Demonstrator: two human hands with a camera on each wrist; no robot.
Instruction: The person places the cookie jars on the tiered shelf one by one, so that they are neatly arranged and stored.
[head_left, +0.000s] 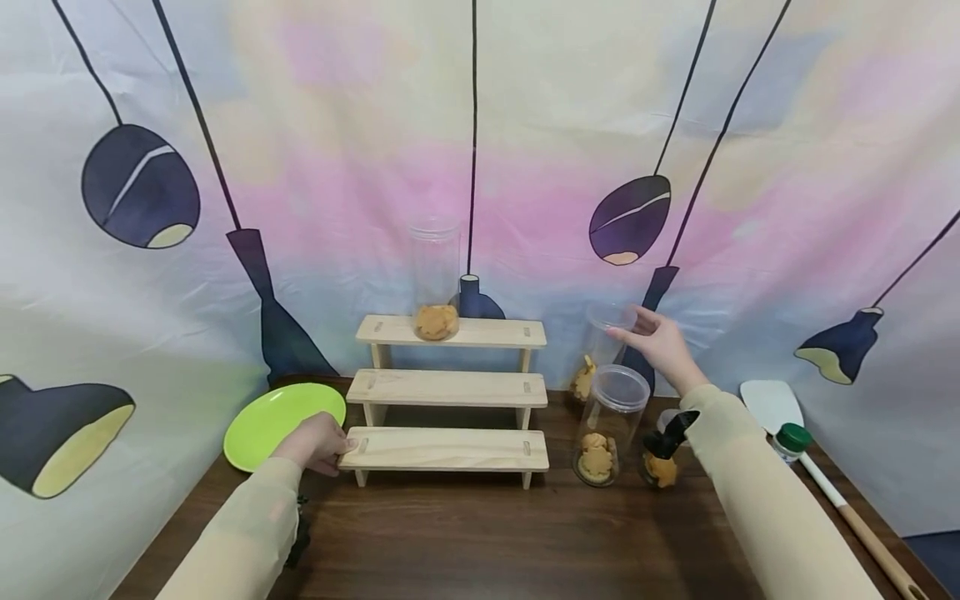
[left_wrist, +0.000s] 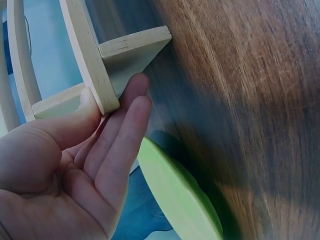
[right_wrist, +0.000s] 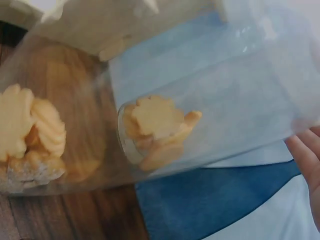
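My left hand (head_left: 318, 442) pinches the left end of the lowest step of a three-tier wooden stand (head_left: 446, 450), thumb on top and fingers beneath, as the left wrist view shows. At the back right, my right hand (head_left: 660, 346) grips the upper end of a clear jar (head_left: 602, 343) with cookies (right_wrist: 159, 120) in its bottom. Whether this jar touches the table cannot be told. Just in front stands another clear lidded jar (head_left: 618, 408), with cookies (head_left: 596, 458) inside. A third clear jar (head_left: 435, 271) holding cookies (head_left: 437, 322) is upright on the top step.
A lime-green plate (head_left: 258, 421) lies left of the stand. Beside my right forearm is another container with cookies (head_left: 662, 469), partly hidden. Farther right are a green-capped jar (head_left: 792, 439) and a white spatula (head_left: 772, 404) with a wooden handle. A printed cloth (head_left: 337, 167) hangs behind the brown table (head_left: 450, 542).
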